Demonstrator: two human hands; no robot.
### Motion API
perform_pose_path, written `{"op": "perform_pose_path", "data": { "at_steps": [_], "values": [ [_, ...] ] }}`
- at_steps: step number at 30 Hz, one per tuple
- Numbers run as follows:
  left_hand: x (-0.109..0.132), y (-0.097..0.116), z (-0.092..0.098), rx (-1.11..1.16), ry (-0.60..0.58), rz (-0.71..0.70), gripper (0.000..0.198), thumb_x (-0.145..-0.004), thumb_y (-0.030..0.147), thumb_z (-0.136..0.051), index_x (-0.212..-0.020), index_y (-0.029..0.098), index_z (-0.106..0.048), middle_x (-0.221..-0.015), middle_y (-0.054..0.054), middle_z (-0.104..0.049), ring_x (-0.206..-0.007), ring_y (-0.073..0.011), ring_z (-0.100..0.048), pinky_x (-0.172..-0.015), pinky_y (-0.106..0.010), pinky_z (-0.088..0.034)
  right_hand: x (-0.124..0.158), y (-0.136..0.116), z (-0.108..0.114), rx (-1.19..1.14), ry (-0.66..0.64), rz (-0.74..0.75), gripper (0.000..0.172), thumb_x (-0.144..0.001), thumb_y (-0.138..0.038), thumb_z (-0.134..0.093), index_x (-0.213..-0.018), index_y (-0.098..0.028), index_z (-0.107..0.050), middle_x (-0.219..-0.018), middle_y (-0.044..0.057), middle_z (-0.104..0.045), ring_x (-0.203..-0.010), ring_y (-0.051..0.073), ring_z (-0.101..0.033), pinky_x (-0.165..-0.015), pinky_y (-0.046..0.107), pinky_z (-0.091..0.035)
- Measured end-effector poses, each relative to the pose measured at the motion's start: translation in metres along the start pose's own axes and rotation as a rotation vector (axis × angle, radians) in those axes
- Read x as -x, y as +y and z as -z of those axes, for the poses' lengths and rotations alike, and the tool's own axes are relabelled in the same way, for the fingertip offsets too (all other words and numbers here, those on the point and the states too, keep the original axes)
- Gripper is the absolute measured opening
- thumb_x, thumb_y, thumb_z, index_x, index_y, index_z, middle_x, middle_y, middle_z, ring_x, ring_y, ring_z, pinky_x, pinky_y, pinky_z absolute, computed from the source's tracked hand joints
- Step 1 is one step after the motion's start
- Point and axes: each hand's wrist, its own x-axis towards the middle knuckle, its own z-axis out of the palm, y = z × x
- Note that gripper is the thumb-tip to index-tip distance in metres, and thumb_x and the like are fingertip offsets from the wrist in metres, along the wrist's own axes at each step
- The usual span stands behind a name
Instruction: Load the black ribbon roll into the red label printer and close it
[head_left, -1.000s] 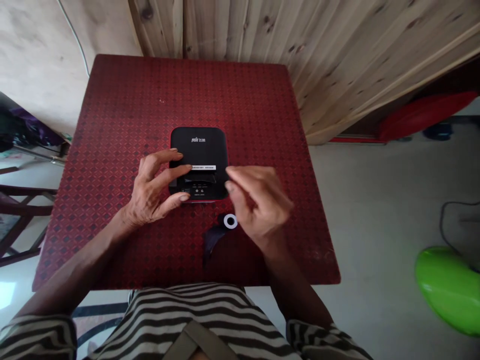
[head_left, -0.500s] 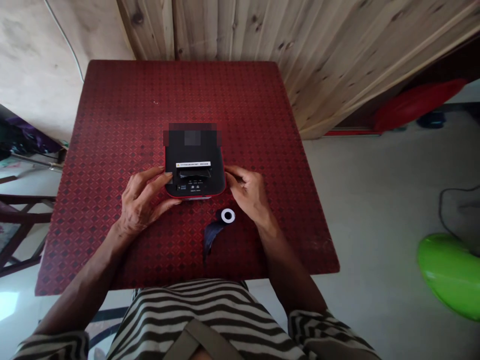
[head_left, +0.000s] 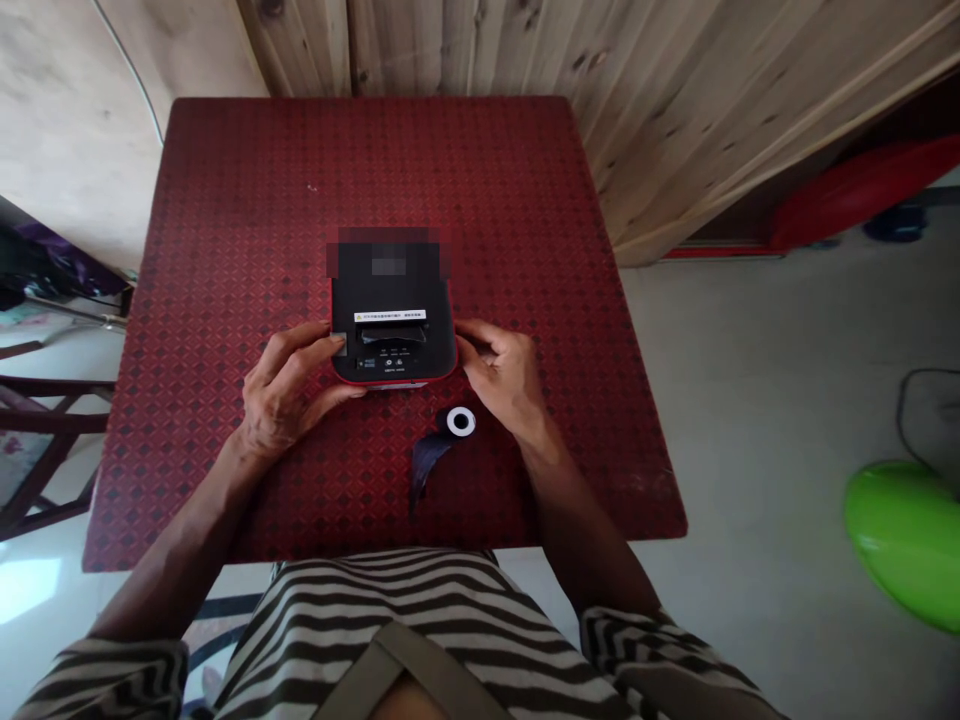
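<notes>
A small black printer with a red lower rim lies on the red table, its paper slot and printed panel facing up. Fingers of my left hand press the grey tab at its left side, while the thumb rests at the front edge. My right hand holds the printer's right side with bent fingers, their tips partly hidden. In front of the printer sits a dark roll with a white-rimmed core, and a dark loose strip trails from it towards me.
The patterned red table stands against a wooden plank wall. A dark wooden chair is at the left. On the floor to the right are a green rounded object and a cable.
The camera view has shifted slightly, so the table appears higher up. Both hands stay on the printer; the left fingers sit a little further onto the grey tab.
</notes>
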Motion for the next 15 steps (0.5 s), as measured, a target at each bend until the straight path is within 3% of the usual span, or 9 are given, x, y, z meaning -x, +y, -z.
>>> {"op": "perform_pose_path", "data": {
  "at_steps": [10,13,15],
  "values": [
    [-0.004,-0.003,0.006,-0.016,-0.077,0.025,0.048,-0.091,0.056,-0.081,-0.129,0.03,-0.068,-0.126,-0.006,-0.07,-0.112,-0.0226,-0.073,-0.096,-0.039,-0.064,-0.002,0.006,-0.001,0.028,-0.002,-0.006,0.027,-0.095,-0.038,-0.063,-0.106,-0.024,-0.084,-0.108,0.005,-0.087,-0.093,0.023,-0.082,-0.076,0.034,-0.066],
    [-0.003,-0.003,0.002,-0.026,-0.084,0.031,0.053,-0.093,0.057,-0.079,-0.134,0.029,-0.062,-0.125,-0.006,-0.07,-0.115,-0.0237,-0.072,-0.099,-0.042,-0.064,-0.003,0.002,0.006,0.076,-0.015,0.033,0.024,-0.096,-0.035,-0.064,-0.104,-0.025,-0.084,-0.107,0.005,-0.087,-0.093,0.023,-0.082,-0.08,0.036,-0.066],
    [-0.001,-0.002,0.0,-0.023,-0.058,0.001,0.057,-0.094,0.055,-0.079,-0.139,0.027,-0.058,-0.125,-0.007,-0.069,-0.116,-0.0239,-0.071,-0.101,-0.042,-0.064,-0.006,-0.008,0.013,0.153,0.059,0.104,0.021,-0.098,-0.033,-0.066,-0.105,-0.025,-0.084,-0.106,0.005,-0.086,-0.094,0.023,-0.082,-0.083,0.038,-0.066]
  ]
}}
